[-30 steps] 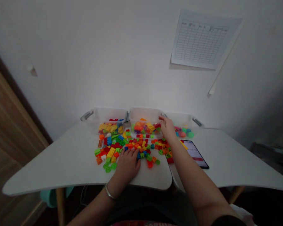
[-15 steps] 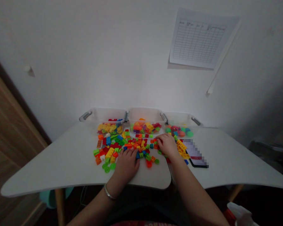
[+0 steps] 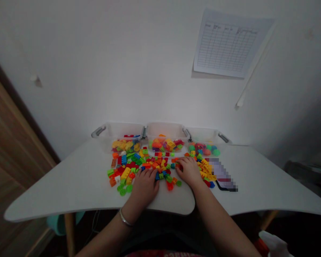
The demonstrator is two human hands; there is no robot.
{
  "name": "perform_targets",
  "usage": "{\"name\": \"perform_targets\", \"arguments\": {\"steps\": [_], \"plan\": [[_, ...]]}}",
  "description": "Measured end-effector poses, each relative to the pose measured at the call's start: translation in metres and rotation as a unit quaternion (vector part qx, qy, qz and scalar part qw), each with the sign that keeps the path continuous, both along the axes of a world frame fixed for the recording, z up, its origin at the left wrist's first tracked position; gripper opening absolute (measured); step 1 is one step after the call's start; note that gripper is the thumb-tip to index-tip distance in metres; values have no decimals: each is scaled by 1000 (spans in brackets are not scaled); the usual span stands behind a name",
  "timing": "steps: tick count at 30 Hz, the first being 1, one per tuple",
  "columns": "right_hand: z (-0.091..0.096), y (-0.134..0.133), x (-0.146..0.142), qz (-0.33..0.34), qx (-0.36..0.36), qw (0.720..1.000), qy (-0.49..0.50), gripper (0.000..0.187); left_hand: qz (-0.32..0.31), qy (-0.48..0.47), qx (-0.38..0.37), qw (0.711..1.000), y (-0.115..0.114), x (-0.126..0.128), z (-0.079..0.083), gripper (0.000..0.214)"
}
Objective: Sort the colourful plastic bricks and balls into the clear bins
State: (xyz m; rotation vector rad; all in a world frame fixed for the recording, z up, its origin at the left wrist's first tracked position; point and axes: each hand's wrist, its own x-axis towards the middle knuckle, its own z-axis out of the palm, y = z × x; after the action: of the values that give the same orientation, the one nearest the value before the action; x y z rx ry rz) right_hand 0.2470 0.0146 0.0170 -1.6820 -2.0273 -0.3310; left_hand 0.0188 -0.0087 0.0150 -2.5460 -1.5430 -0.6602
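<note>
Firstly, three clear plastic bins (image 3: 164,130) are counted along the far edge of the white table (image 3: 69,185); the loose toy bricks (image 3: 125,173) spread before them are too numerous to count. The left hand (image 3: 144,185) is laid palm-down and open at the near edge of the pile, with its fingertips touching bricks. The right hand (image 3: 188,172) is held palm-down among bricks on the pile's right side, fingers slightly curled; whether a brick is gripped is hidden by the hand. A phone (image 3: 222,175) is placed just beside the bricks, its screen pixelated and unreadable.
</note>
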Motion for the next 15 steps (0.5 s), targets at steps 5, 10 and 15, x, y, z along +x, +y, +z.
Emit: {"name": "perform_targets", "arguments": {"steps": [5, 10, 15], "plan": [[-2, 1, 0, 8, -13, 1000, -11, 27, -3, -3, 1, 1000, 0, 0, -1, 42], [-2, 0, -2, 5, -14, 1000, -14, 26, -5, 0, 1, 1000, 1, -1, -2, 43], [-2, 0, -3, 14, -15, 1000, -12, 25, -3, 7, -4, 1000, 0, 0, -1, 43]]}}
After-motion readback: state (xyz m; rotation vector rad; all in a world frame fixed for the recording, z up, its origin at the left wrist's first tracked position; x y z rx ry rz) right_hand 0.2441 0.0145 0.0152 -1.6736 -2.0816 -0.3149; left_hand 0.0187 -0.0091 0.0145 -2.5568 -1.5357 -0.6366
